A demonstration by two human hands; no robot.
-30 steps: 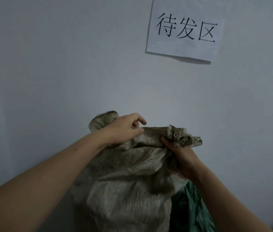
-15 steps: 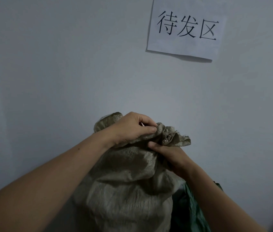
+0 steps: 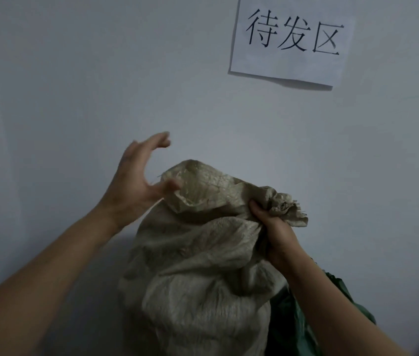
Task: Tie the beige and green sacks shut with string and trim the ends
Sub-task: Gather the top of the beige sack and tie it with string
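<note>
The first sack is set before the wall; a second sack is tucked just right of it, partly behind. A paper sign is fixed higher on the wall, to the right of both.

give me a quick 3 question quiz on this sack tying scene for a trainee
1. True or false: a string is tied round the neck of the beige sack.
2. Where is the green sack? A. on top of the beige one. B. low on its right side, partly hidden behind it. C. hanging on the wall.
3. Which hand grips the beige sack's bunched top?

Key
1. False: no string shows, and the mouth gapes open.
2. B
3. The right hand; the left hand is open beside the mouth.
</note>
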